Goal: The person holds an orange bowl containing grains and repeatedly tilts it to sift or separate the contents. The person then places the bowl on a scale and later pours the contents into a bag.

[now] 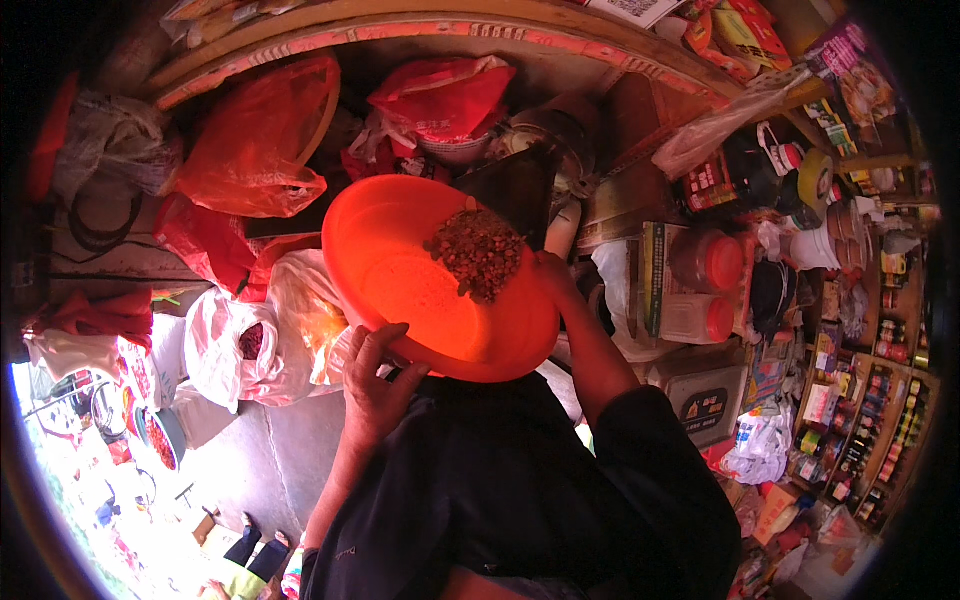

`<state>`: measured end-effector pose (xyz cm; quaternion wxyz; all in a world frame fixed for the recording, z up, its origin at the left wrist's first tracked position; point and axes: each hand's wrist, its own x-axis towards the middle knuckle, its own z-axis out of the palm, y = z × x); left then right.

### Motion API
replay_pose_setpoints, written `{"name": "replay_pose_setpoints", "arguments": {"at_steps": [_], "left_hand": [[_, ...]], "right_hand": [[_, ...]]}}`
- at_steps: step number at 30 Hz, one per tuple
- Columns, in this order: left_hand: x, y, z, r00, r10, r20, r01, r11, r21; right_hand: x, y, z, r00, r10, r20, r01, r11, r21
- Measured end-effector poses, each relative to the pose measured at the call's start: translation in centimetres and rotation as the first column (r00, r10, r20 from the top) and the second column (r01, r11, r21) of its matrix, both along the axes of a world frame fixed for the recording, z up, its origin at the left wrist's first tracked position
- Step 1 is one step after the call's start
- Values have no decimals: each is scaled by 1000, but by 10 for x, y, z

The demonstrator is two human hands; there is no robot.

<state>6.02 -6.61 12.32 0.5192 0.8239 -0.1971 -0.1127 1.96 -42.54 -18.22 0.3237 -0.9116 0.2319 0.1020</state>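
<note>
An orange plastic basin (390, 262) is held before my body, tilted. Inside it, a heap of small reddish-brown dried pieces (480, 255) has gathered at the upper right, with fine dust on the bare bottom. My left hand (375, 379) grips the rim at the lower left, thumb below and fingers over the edge. On the right side my right hand (553, 279) holds the rim; most of its fingers are hidden by the basin. Just left of the basin stands a white plastic bag (225, 360) with dark red contents showing through its opening.
Red plastic bags (255, 142) and a red-covered bowl (450, 97) lie behind the basin under a wooden shelf edge (450, 34). Jars with red lids (724, 262) and a large dark bottle (727, 176) stand to the right. A person's legs (259, 551) show at lower left.
</note>
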Motion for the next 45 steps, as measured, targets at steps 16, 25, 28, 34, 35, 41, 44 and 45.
{"name": "replay_pose_setpoints", "arguments": {"at_steps": [16,25,28,34,35,41,44,45], "left_hand": [[-4,-1,1,997,75,13,-76,992,102],[-3,-1,-3,1000,2,-10,-3,994,-106],[-14,11,-6,998,57,-18,-59,995,-83],[-9,3,0,999,15,-41,-19,997,-80],[-10,2,0,999,20,-39,-23,998,-65],[-11,3,2,999,21,-29,-23,998,-64],[-12,8,3,998,21,-52,-25,997,-69],[-12,9,4,998,21,-61,-26,997,-67]], "right_hand": [[12,3,-6,884,465,-46,-452,826,-337],[16,24,8,906,423,6,-408,877,-253],[20,32,11,888,458,-34,-452,859,-242],[22,7,20,904,424,-53,-422,865,-271],[22,8,18,902,429,-49,-426,864,-269],[19,6,20,905,422,-50,-419,867,-269],[16,6,22,909,413,-51,-411,870,-274],[15,6,22,909,415,-48,-411,870,-272]]}}
